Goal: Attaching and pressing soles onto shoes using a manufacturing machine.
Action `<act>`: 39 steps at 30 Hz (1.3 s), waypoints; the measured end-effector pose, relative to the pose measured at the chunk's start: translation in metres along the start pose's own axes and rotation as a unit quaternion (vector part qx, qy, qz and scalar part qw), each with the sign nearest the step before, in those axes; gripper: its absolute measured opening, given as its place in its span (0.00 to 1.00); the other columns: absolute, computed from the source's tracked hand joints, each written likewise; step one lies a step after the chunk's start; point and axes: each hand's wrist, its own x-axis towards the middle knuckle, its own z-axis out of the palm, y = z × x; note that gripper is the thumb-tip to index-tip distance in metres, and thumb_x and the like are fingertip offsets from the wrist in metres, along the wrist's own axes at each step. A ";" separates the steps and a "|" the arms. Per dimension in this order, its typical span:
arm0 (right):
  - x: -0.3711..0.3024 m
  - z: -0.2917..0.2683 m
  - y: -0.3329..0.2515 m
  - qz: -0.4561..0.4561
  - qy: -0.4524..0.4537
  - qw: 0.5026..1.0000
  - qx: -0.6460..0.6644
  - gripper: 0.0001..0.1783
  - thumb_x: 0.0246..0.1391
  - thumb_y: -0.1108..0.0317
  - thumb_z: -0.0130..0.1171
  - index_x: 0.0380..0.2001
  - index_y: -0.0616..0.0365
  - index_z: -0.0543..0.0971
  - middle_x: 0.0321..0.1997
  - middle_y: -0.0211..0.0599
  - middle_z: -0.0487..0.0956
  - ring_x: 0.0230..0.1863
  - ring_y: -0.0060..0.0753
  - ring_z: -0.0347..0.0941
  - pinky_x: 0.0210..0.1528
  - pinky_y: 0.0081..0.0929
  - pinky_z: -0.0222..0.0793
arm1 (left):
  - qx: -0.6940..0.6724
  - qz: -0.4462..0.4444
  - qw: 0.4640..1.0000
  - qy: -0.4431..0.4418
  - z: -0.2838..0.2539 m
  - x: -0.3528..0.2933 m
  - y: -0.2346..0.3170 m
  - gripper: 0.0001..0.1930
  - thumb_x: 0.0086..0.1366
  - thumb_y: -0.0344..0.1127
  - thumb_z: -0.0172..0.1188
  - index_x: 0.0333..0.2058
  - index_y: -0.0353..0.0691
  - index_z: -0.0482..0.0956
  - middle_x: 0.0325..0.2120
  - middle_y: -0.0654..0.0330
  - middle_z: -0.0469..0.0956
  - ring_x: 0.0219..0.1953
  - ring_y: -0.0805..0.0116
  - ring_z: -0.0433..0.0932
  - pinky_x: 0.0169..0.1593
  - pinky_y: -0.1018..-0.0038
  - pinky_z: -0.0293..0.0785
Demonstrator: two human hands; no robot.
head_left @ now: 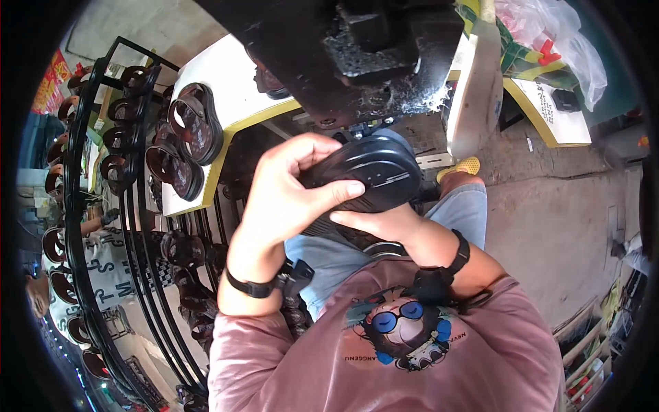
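Under the black machine head (371,62) I hold a black sandal (384,175), its rounded, grooved end toward me. My left hand (292,189) wraps its left side, with the thumb laid across the grooved surface. From below, my right hand (388,223) grips the sandal; its thumb shows and its other fingers are hidden beneath. The far edge of the sandal reaches the small metal parts under the machine head, and whether it touches them I cannot tell. A pair of brown sandals (195,123) lies on the white table (230,82) to the left.
A black metal rack (74,226) with many brown sandals stands at the left, a person in a printed shirt (106,275) behind it. Another white yellow-edged tabletop (549,113) and a clear plastic bag (559,41) are at the far right. My foot wears a yellow slipper (468,166).
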 end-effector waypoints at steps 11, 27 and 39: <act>-0.027 -0.060 -0.048 0.000 0.140 0.917 -0.374 0.40 0.24 0.57 0.75 0.48 0.56 0.75 0.41 0.38 0.71 0.42 0.41 0.71 0.42 0.29 0.69 | -0.388 0.054 0.900 0.190 0.076 -0.033 -0.062 0.19 0.54 0.22 0.64 0.44 0.35 0.70 0.41 0.57 0.76 0.43 0.71 0.75 0.51 0.73 0.69; 0.006 -0.071 -0.066 0.012 0.003 0.909 -0.416 0.36 0.31 0.61 0.74 0.47 0.60 0.75 0.44 0.40 0.79 0.42 0.28 0.74 0.44 0.26 0.67 | 0.032 0.348 0.861 0.369 -0.027 -0.058 0.017 0.21 0.51 0.30 0.67 0.43 0.32 0.72 0.36 0.53 0.77 0.41 0.64 0.78 0.47 0.71 0.73; -0.002 -0.059 -0.002 0.218 0.086 0.965 -0.119 0.18 0.46 0.71 0.66 0.42 0.62 0.77 0.38 0.37 0.79 0.29 0.14 0.71 0.31 0.13 0.67 | 0.679 0.127 0.687 0.226 -0.092 0.097 -0.116 0.20 0.51 0.27 0.52 0.45 0.38 0.70 0.45 0.51 0.72 0.53 0.52 0.68 0.57 0.58 0.59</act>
